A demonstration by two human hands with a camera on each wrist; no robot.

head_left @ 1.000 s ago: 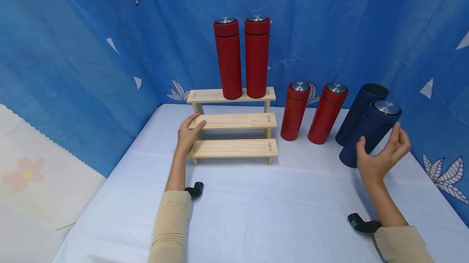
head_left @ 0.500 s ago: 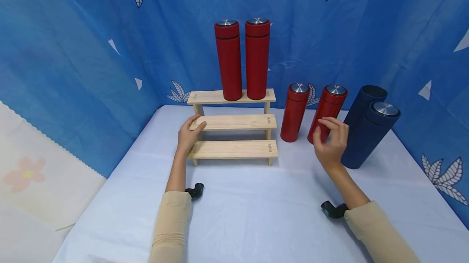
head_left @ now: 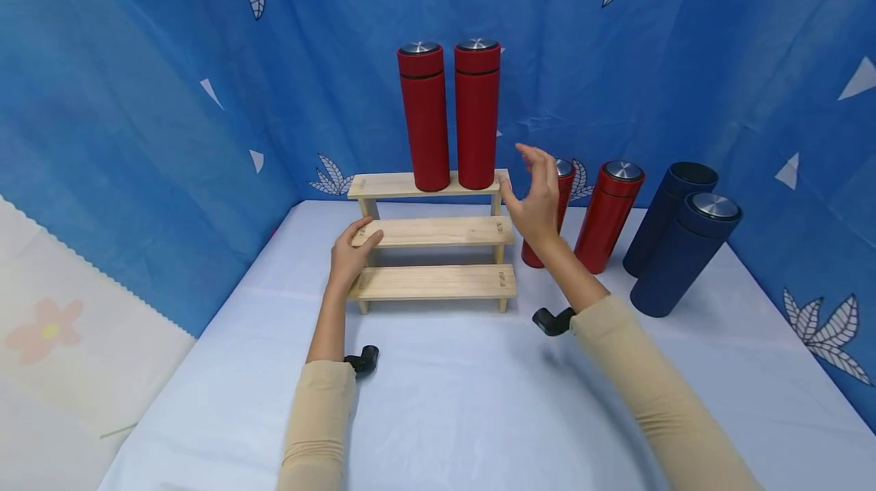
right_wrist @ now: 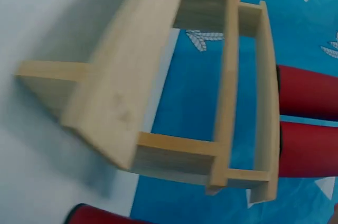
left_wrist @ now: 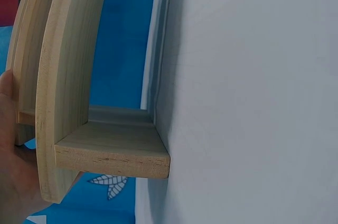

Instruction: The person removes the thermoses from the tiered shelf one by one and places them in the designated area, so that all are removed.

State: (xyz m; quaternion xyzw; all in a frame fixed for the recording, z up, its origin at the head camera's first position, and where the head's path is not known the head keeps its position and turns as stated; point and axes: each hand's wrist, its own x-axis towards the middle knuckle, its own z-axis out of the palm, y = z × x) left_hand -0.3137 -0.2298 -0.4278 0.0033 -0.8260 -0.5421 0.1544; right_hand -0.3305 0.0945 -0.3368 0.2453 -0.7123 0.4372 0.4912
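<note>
A three-tier wooden display stand [head_left: 438, 231] stands on the table. My left hand [head_left: 350, 257] grips the left end of its middle tier, thumb over the board; in the left wrist view the palm [left_wrist: 18, 182] shows behind the wood. Two tall red thermos flasks, one [head_left: 426, 122] left of the other [head_left: 477, 118], stand upright on the top tier. My right hand [head_left: 539, 198] holds nothing; its fingers are spread and gently bent beside the right end of that tier. It partly covers a shorter red flask [head_left: 566, 187] behind it.
Another short red flask [head_left: 607, 221] stands farther right on the table. Beside it are two dark blue flasks, a rear one [head_left: 664, 210] and a front one [head_left: 684, 263]. A blue leaf-print curtain [head_left: 328, 80] hangs behind the white-covered table [head_left: 452, 400].
My right hand has left the front blue flask and swept left, past the short red flasks, to the stand's top tier. The left hand has kept its grip.
</note>
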